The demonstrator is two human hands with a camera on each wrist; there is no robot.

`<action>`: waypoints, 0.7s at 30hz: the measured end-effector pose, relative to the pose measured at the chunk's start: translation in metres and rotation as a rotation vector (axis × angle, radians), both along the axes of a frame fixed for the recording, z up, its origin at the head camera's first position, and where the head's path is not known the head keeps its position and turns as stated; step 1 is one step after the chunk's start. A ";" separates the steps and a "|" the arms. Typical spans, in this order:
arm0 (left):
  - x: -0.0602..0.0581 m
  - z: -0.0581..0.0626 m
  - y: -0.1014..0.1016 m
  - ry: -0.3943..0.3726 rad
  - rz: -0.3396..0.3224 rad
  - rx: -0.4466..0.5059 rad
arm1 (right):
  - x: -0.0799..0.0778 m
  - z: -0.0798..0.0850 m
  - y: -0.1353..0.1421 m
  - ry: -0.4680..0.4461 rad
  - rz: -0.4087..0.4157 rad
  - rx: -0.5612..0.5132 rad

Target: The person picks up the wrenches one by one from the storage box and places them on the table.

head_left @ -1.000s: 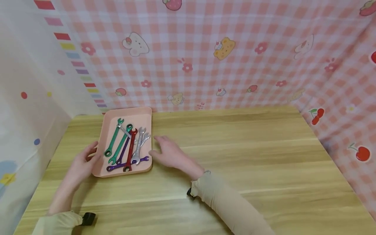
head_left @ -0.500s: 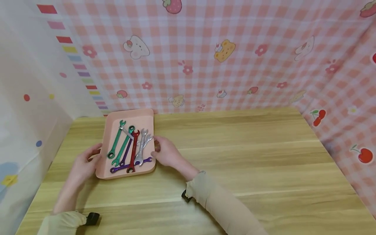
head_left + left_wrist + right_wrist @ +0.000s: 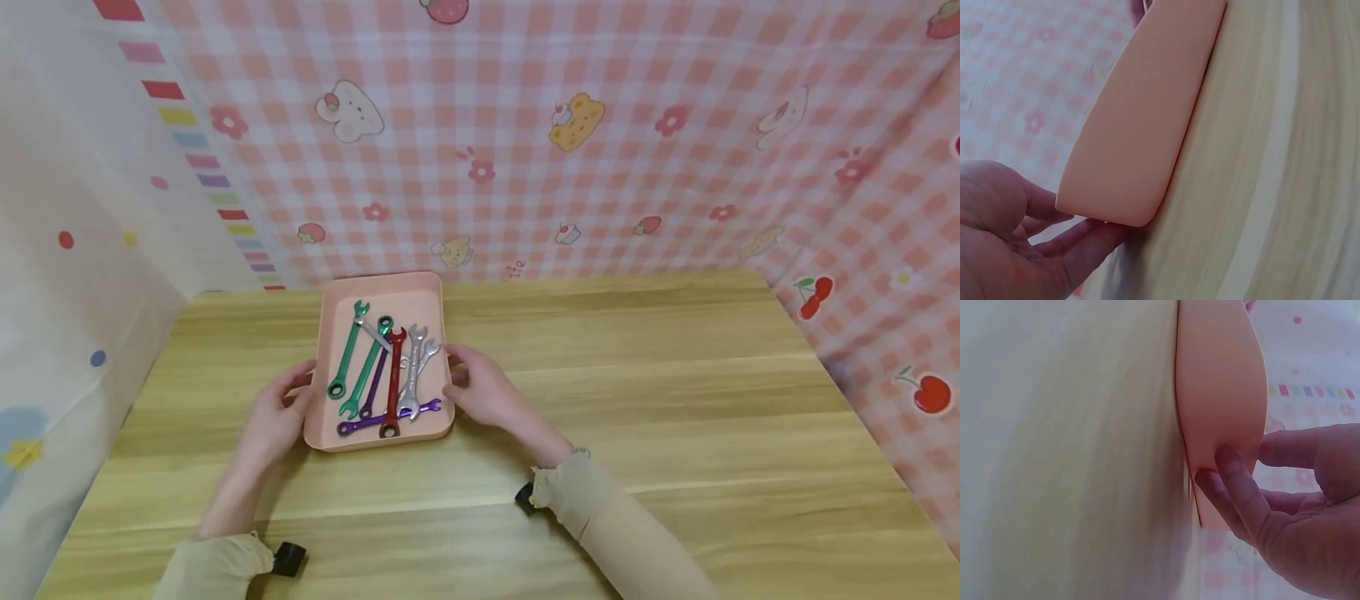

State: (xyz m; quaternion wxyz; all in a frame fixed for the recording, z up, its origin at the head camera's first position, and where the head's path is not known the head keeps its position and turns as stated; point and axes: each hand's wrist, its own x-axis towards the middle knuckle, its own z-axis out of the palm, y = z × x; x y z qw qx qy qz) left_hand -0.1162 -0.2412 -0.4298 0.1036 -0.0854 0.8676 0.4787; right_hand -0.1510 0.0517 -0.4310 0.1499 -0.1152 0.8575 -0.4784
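A pink tray [image 3: 378,287] on the wooden table stands between my two hands, tilted slightly. My left hand [image 3: 277,417] grips its left side, thumb at the rim and fingers against the outer wall [image 3: 1141,119]. Opposite, my right hand [image 3: 483,392] holds the right side, with fingertips on the wall [image 3: 1219,381] and thumb by the rim. Several combination wrenches lie loosely inside: a green wrench [image 3: 347,354] at the left, a red wrench [image 3: 394,379] in the middle, a silver wrench [image 3: 413,375] to its right. A purple wrench [image 3: 360,423] lies crosswise at the near end.
The wooden table [image 3: 637,400] stretches widely to the right of the tray. A pink checked cloth [image 3: 525,125] hangs along the back edge, close behind the tray. A pale curtain [image 3: 82,275] borders the left side, and another checked cloth [image 3: 900,292] the right.
My right hand has closed in on the tray's right wall. Both hands have since moved the tray to the right along the table, with the wrenches in it keeping their arrangement.
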 end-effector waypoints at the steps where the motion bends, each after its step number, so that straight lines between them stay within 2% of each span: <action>1: 0.000 0.000 0.005 0.000 -0.005 0.004 | 0.002 0.000 0.005 0.001 -0.010 -0.005; 6: -0.003 -0.003 0.030 0.007 0.003 0.060 | 0.006 -0.002 0.029 -0.013 -0.068 -0.007; 14: -0.011 -0.010 0.072 -0.005 0.048 0.175 | 0.002 -0.002 0.069 -0.003 -0.092 0.041; 21: -0.010 -0.020 0.102 0.031 0.000 0.267 | 0.013 -0.006 0.107 0.004 -0.096 -0.004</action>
